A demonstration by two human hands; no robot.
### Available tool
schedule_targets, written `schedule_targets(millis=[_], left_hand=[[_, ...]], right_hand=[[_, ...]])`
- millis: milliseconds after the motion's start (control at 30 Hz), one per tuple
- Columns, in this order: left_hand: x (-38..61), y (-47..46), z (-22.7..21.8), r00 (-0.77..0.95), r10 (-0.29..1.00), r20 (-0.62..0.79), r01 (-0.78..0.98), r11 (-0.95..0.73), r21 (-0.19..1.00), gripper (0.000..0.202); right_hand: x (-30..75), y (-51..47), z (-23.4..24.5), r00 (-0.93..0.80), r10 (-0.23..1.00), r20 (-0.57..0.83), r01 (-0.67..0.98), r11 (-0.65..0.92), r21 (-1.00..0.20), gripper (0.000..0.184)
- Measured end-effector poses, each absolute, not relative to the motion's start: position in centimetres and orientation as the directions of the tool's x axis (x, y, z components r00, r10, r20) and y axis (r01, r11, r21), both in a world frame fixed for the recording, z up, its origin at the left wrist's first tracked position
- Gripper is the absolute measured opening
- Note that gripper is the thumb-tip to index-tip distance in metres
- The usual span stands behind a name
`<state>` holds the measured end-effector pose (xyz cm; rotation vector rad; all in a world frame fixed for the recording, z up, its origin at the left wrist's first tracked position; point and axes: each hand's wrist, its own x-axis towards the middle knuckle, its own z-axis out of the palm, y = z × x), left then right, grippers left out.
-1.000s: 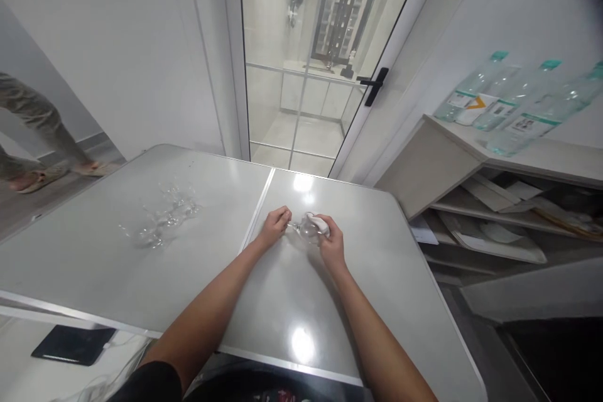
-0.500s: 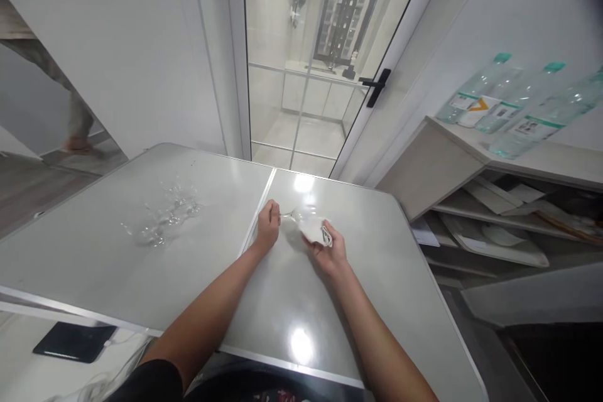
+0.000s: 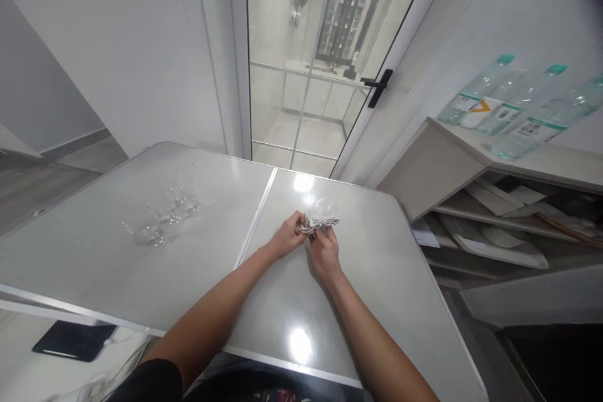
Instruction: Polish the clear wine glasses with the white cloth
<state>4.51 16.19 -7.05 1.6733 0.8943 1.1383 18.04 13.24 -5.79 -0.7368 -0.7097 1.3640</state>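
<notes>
Hands holding a wine glass and a cloth

I see both hands meet over the right half of the grey table (image 3: pixel 377 276). The left hand (image 3: pixel 286 240) is closed tight on the low part of the wine glass (image 3: pixel 324 206). The right hand (image 3: pixel 323 251) is closed on a white cloth (image 3: pixel 322 224), which is bunched up just under the glass bowl. The bowl sticks up on the far side of the fingers. More clear glasses (image 3: pixel 162 221) sit well apart on the left. Water bottles (image 3: pixel 518 105) lie on a shelf (image 3: pixel 556 163) at the far right.
</notes>
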Motion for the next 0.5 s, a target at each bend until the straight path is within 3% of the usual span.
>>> schedule_targets(millis=[167,333,500], left_hand=[[4.4,15.7,-6.2,0.459,0.822,0.336,0.183,-0.457,0.87,0.017],[4.7,15.8,-6.6,0.419,0.857,0.301,0.194,-0.409,0.892,0.019],[4.7,15.2,-6.1,0.485,0.825,0.29,0.134,-0.397,0.908,0.027]], right_hand=[[19.1,14.0,-6.2,0.132,0.99,0.051,-0.512,0.112,-0.852,0.028],[19.5,13.9,-6.5,0.055,0.996,0.075,-0.487,0.092,-0.869,0.023],[19.8,14.8,-8.2,0.109,0.988,0.109,-0.377,0.143,-0.915,0.032]])
